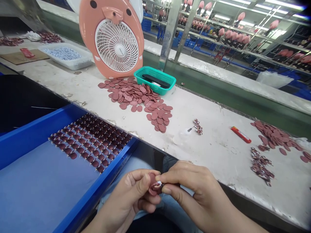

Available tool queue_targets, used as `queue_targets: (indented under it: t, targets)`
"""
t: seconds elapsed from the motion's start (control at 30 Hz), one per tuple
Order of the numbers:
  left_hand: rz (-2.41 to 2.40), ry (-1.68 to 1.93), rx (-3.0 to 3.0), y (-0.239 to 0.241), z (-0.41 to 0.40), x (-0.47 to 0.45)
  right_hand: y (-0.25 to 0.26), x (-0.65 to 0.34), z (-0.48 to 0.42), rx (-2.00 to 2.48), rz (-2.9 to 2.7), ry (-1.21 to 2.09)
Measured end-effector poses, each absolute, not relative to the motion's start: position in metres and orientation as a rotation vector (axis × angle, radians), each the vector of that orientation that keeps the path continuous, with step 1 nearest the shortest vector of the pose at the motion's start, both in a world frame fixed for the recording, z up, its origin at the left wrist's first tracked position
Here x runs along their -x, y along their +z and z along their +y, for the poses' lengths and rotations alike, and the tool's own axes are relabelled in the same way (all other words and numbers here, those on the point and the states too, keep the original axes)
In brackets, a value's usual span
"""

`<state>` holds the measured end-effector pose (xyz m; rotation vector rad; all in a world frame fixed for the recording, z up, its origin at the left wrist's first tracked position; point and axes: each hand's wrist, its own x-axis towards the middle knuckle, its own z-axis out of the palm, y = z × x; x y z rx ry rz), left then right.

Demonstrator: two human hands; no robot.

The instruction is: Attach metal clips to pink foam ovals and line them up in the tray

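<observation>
Along the lower left of the frame, a blue tray is lying beside the person's lap. Dark red pieces are sitting on it in tidy overlapping rows, probably so that each one stays separate and easy to count. Toward the upper middle, a pink pig-faced fan is standing on the white workbench and facing the seat. A loose heap of reddish ovals is spreading at its foot, within easy reach. At the bottom centre, the left hand is pinching one oval tag between thumb and forefinger, holding it upright, seemingly to keep its face in view. The right hand is gripping the same tag's edge with thumb and fingertip, where a small pale bit is showing. Both hands are hovering over the lap, off the bench. Further right, a red pen is lying alone, and a second heap is sitting near the right edge.
</observation>
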<state>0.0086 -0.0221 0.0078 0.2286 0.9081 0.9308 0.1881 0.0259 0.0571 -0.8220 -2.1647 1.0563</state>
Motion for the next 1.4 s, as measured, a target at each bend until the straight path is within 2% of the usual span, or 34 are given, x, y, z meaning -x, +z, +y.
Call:
queue_targets:
  t: [0.93,1.4]
  targets:
    - [0.943,0.949,-0.216,0.028,-0.024,-0.013,0.051,-0.193,0.016,0.683,-2.145,0.941]
    - [0.870,0.958,-0.203,0.009,-0.022,-0.016,0.048,-0.192,0.020,0.723,-2.164,0.865]
